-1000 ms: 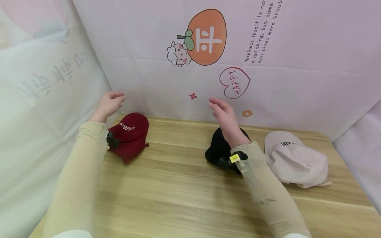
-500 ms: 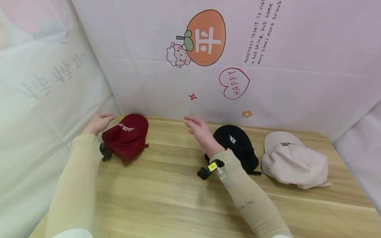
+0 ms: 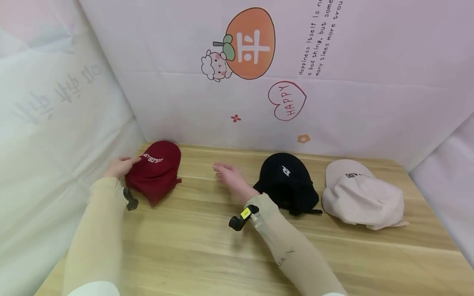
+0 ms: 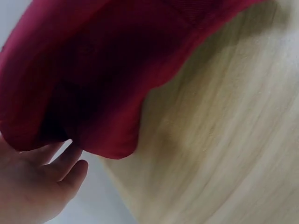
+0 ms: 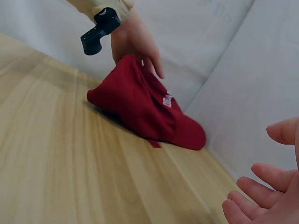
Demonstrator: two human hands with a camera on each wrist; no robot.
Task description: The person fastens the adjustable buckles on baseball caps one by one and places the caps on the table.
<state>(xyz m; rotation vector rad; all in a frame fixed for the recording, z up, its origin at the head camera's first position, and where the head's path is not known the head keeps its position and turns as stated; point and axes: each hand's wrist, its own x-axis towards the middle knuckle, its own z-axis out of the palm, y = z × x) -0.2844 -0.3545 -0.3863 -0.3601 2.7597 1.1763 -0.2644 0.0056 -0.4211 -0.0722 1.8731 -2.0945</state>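
One red cap (image 3: 157, 176) gets company near nine o'clock in the head view, the left hand (image 3: 118, 167) just down against its edge, fingers loosely extended, the right hand (image 3: 235, 181) sweeping in from three o'clock, fingers parted, so handling looks barely begun.

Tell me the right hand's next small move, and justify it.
I'd probably bring the right hand across to the facing side of the red cap. The left hand is at that cap's left edge, while the right is empty and apart from it, over the table.
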